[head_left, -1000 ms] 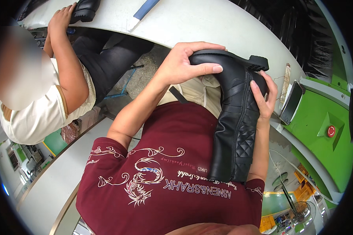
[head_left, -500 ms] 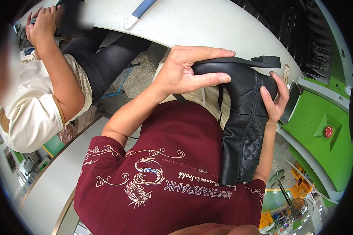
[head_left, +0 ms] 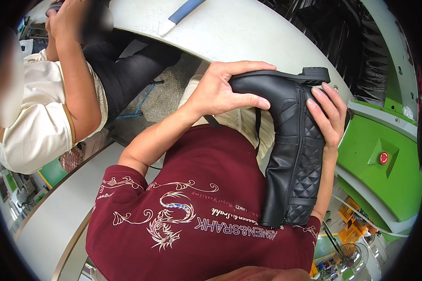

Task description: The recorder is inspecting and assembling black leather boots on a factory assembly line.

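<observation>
A black boot (head_left: 293, 140) with a quilted panel and a zip along its shaft is held sole up in front of my chest. Its toe points left, its heel is at the upper right, and the shaft hangs down over my shirt. My left hand (head_left: 225, 89) grips the toe, with the thumb on the upper and the fingers along the sole. At the heel end, my right hand (head_left: 329, 114) wraps round the back of the boot, fingertips against its side below the heel block.
Beyond the boot lies a white table (head_left: 229, 33) with a blue-handled tool (head_left: 185, 11) on it. A green machine (head_left: 375, 159) with a red button (head_left: 384, 158) stands at right, beside black brush bristles (head_left: 373, 65). To the left sits a person (head_left: 47, 98) in a cream shirt.
The boot has turned slightly, showing more of its quilted side. My right hand's fingers have shifted on the heel end. The person at left has moved their hands a little.
</observation>
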